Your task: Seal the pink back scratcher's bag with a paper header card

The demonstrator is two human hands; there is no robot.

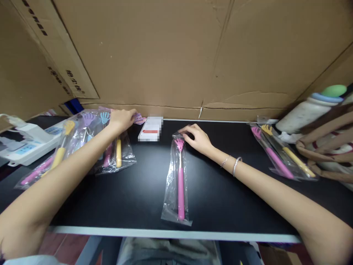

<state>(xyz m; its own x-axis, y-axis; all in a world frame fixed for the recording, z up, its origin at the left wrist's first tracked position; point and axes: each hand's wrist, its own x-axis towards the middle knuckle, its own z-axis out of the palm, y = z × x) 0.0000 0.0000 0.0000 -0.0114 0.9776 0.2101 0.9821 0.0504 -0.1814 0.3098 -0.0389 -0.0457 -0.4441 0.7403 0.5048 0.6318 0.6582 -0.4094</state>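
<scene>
A pink back scratcher (180, 184) with a hand-shaped head lies in a clear plastic bag (170, 195) at the middle of the table. My right hand (199, 139) pinches the bag's top end, thumb and forefinger close together. At the back left, my left hand (121, 120) rests its bent fingers by some pink printed cards (139, 119); whether one is between the fingertips is hidden. Beneath and beside my left forearm lie several bagged back scratchers, among them a yellow one (59, 156), a purple-headed one (88, 118) and a blue-headed one (104, 117).
To the right lie a bagged pink scratcher (280, 163) and a yellow one (299, 162), near a white bottle (306, 114) and a brown-strapped bag (325, 147). A power strip (35, 145) sits at left. A phone-like white rectangle (150, 129) lies before the cardboard wall (154, 51).
</scene>
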